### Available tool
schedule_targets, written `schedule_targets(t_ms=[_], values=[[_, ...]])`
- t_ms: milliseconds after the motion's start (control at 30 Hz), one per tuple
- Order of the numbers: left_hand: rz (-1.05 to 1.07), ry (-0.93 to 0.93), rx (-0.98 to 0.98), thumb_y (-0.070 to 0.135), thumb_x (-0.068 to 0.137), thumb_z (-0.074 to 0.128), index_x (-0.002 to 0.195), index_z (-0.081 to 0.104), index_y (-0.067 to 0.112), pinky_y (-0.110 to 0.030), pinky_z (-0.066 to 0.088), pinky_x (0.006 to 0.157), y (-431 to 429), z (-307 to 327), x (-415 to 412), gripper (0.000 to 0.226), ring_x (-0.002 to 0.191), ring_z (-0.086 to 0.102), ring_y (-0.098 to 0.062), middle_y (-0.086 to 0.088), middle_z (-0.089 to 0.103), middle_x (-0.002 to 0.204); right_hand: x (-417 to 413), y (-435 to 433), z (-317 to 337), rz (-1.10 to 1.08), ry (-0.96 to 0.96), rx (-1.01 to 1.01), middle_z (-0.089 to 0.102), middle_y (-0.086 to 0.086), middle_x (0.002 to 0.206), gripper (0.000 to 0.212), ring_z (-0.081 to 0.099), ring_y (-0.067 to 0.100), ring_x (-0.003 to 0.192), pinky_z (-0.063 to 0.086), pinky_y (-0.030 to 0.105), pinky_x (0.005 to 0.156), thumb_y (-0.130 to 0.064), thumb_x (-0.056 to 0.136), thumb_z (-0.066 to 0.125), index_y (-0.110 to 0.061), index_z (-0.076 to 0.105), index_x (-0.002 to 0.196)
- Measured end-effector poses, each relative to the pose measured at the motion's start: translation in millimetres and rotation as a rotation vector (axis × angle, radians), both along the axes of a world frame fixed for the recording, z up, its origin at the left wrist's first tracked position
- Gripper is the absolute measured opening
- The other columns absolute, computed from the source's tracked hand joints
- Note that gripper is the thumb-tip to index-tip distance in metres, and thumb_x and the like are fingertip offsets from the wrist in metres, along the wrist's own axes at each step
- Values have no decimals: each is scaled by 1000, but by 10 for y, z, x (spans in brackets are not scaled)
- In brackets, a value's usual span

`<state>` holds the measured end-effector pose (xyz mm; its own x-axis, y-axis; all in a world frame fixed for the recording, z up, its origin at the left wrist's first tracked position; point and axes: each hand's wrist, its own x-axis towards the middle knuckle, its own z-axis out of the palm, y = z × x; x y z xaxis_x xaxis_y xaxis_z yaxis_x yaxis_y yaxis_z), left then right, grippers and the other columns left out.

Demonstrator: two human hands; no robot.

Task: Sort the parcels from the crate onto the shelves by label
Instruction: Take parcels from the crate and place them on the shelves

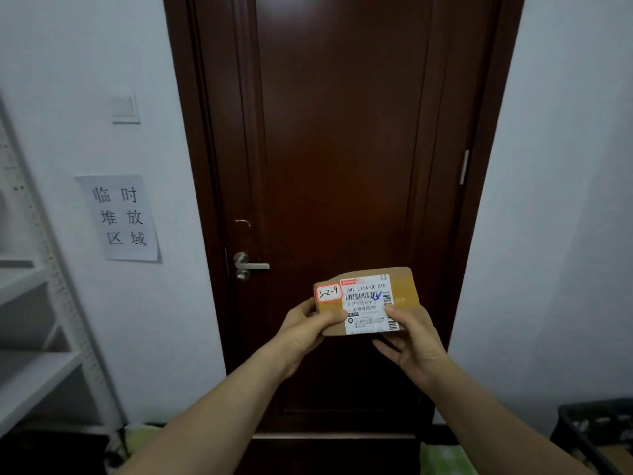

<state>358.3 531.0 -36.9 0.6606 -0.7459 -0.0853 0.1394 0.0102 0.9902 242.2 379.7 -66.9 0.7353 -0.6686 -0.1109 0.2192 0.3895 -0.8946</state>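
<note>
Straight beyond the hands stands a dark brown panelled wooden door (342,132), closed, glossy, filling the way ahead; its silver lever handle (251,265) sits up and to the left of the hands, and a slim metal hinge (464,166) shows higher up on the right. Well to the left of the hands the pale wall carries a white paper sheet with black handwritten characters (120,217), and above that a white square light switch (125,106); further left still, white metal shelves (30,286) run along the wall on a perforated upright. Low down to the right of the hands is a black plastic lattice crate (596,430), its contents too dim to make out.

The small flat brown cardboard parcel (368,303) is held up between both hands, in front of the door and level with its handle; the left hand (308,329) pinches the lower left edge, thumb laid across the front; the right hand (411,334) pinches the lower right corner, thumb on the front, the other fingers loosely spread underneath. The cardboard is matt with a band of glossy yellowish tape; a white printed shipping label (366,289) with barcodes and a blue tick covers the middle; a red-bordered sticker (329,293) at the upper left reads 3-2-9.
</note>
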Motion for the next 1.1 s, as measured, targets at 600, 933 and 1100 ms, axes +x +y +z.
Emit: schedule_targets(t_ms=[600,933,1100], values=[[738,-54,47,24,72,82,104,74,17,-21,51,89,2200,-204,186,33,95,70,-11,2,75,96,1059,1721,-182,625,101,-204,73,4,102,31,63,18,102,46,40,96,-14,78,71,-20,66,108],[1083,-68,-12,8,82,71,106,72,9,-15,53,70,3575,-278,497,24,79,71,-7,1,75,88,1954,3088,-218,838,116,-186,74,4,92,22,64,19,97,48,34,86,-12,88,62,-13,67,110],[1114,-89,34,3,82,71,109,70,5,-6,49,61,4151,-345,970,27,67,68,4,2,73,84,2483,3745,-144,877,206,-129,70,10,98,32,63,24,97,48,36,74,-50,89,55,-21,63,98]])
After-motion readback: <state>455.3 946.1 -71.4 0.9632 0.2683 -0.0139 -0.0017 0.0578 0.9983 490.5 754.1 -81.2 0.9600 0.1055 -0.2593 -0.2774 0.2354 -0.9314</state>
